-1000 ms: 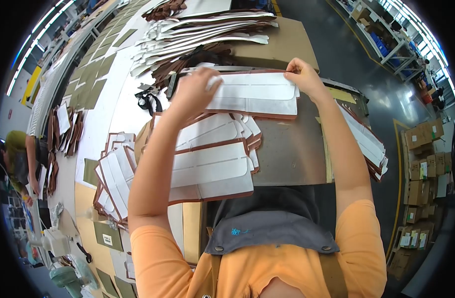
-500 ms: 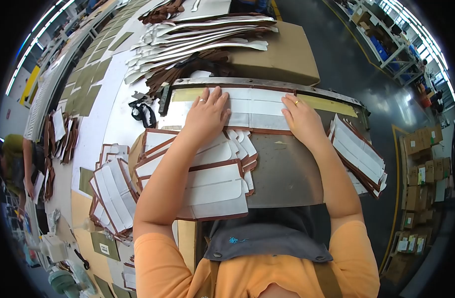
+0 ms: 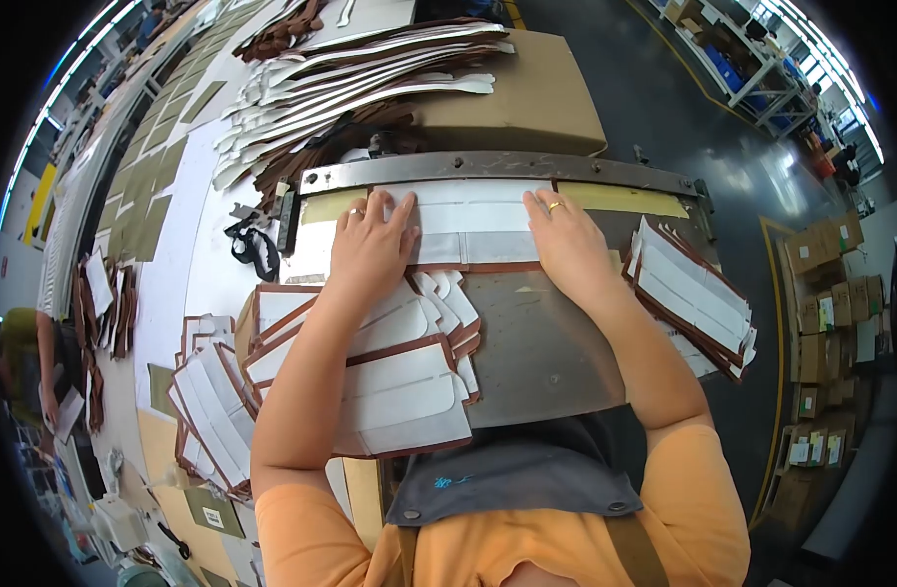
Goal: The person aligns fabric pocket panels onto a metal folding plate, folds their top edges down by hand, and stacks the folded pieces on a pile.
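Note:
A white panel with brown edges point(image 3: 483, 220) lies flat on the dark metal plate point(image 3: 546, 352), its far edge along a long metal bar point(image 3: 507, 170). My left hand point(image 3: 375, 243) rests on the panel's left end, its fingers stretched forward and lying flat. On the right end, my right hand point(image 3: 571, 237) presses with its fingers flat too. Both hands are open, and neither grips anything. Yellow strips point(image 3: 624, 200) run along the bar on either side of the panel. Beneath my left forearm lies a pile of similar brown-edged white panels point(image 3: 404, 391).
More panels point(image 3: 693, 289) are stacked at the plate's right edge. Long white and brown strips point(image 3: 360, 93) lie beyond the bar near a cardboard box point(image 3: 512, 98). Black straps point(image 3: 254, 249) sit to the left. Another person's arm point(image 3: 47, 362) shows at far left.
The metal bar now shows a broad face where it showed a narrower edge before. The whole view has shifted slightly. My hands stay flat on the same panel.

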A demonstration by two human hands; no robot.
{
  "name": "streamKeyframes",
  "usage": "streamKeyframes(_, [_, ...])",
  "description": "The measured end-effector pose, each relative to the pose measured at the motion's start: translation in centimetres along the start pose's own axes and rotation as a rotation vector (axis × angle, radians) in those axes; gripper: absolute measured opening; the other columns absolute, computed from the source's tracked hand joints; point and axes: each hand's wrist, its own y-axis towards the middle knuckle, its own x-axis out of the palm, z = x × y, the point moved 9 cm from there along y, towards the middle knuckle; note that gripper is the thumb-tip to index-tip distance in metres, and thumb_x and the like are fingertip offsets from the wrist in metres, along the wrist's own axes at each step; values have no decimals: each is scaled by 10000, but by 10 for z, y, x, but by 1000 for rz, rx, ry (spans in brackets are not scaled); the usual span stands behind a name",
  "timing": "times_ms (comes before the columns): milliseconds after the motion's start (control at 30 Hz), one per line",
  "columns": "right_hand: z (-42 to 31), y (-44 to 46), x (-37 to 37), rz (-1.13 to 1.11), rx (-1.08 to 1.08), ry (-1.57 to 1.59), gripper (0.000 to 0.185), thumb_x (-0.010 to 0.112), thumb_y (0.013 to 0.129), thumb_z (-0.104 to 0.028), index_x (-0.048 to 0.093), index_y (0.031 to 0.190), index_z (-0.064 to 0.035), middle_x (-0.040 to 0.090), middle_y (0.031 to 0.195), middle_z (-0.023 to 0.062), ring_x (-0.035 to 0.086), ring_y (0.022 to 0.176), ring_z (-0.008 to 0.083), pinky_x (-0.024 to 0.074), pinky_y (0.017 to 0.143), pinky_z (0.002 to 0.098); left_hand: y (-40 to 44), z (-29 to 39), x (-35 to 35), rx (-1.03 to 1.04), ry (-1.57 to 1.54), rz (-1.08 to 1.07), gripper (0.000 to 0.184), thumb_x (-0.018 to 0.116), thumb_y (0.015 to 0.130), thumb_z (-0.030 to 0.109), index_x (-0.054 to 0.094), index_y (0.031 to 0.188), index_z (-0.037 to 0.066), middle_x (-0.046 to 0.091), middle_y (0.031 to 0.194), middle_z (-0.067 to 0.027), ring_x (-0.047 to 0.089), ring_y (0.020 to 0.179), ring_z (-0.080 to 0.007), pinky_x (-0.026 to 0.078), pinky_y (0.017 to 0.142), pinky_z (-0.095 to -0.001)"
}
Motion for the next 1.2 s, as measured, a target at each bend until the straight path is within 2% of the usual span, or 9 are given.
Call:
streamKeyframes(167, [-10, -4, -1, 54, -78, -122, 434, 519, 773, -2, 489, 1204, 27, 511, 1211, 223, 501, 1133, 346, 406, 975, 390, 2, 1, -2, -9, -35, 22, 356, 555, 875, 210, 521, 1172, 17, 513, 1139, -153, 549, 931, -347, 447, 806, -402])
streamKeyframes(400, [-10, -6, -3, 102, -114, -155, 393, 526, 776, -10, 524, 1168, 14, 521, 1231, 208, 520, 1115, 315, 423, 948, 387, -2, 3, -3, -28, -47, 63, 348, 555, 867, 198, 523, 1162, 16, 526, 1097, -158, 541, 958, -344, 449, 817, -402])
streamKeyframes(500, [0, 5, -9, -4, -43, -10, 319, 542, 789, -29, 571, 1105, 0, 568, 1159, 167, 537, 1069, 295, 443, 895, 392, -2, 2, -2, -16, -57, 83, 342, 542, 868, 185, 514, 1165, 17, 532, 1064, -163, 522, 996, -340, 443, 833, -405])
streamKeyframes(633, [-33, 42, -23, 185, -252, 267, 264, 587, 793, -82, 595, 1049, -18, 588, 1023, 124, 539, 985, 304, 439, 861, 394, -4, 0, -4, -27, -165, 66, 297, 534, 870, 166, 523, 1124, 11, 527, 1036, -171, 513, 1003, -345, 435, 843, -418])
streamKeyframes(733, [-73, 76, 5, 73, -367, 456, 265, 557, 825, -59, 585, 1084, -12, 574, 1046, 122, 528, 1011, 294, 420, 896, 361, -1, -7, 1, -47, -222, 13, 292, 539, 853, 137, 521, 1115, 11, 524, 1041, -177, 511, 997, -354, 436, 836, -420])
streamKeyframes(833, [-96, 98, 19, 75, -359, 470, 266, 566, 810, -46, 594, 1073, -14, 572, 1010, 123, 527, 989, 288, 421, 892, 360, 0, -18, 3, -64, -135, 95, 305, 575, 799, 148, 536, 1057, -11, 529, 1020, -149, 527, 962, -318, 457, 804, -393])
streamKeyframes(933, [-103, 105, 32, 26, -397, 399, 268, 574, 796, -48, 605, 1061, -20, 570, 973, 118, 529, 956, 284, 427, 875, 363, -2, -30, -7, -92, -339, 323, 381, 573, 794, 166, 516, 1145, 31, 511, 1118, -121, 503, 1032, -347, 420, 841, -437])
streamKeyframes(1033, [-101, 93, 25, 60, -421, 344, 229, 575, 786, -54, 613, 1009, -19, 566, 939, 108, 529, 925, 285, 434, 856, 379, 4, -26, 3, -111, -64, 21, 439, 575, 791, 236, 512, 1180, 42, 500, 1169, -87, 498, 1065, -324, 392, 864, -440])
streamKeyframes(1200, [-42, 73, 12, -3, -231, 242, 159, 612, 789, -113, 594, 912, -14, 556, 870, 95, 534, 871, 258, 445, 776, 359, 3, -25, 5, -149, 13, -38, 471, 543, 825, 300, 501, 1224, 52, 497, 1204, -86, 494, 1080, -317, 352, 901, -431])
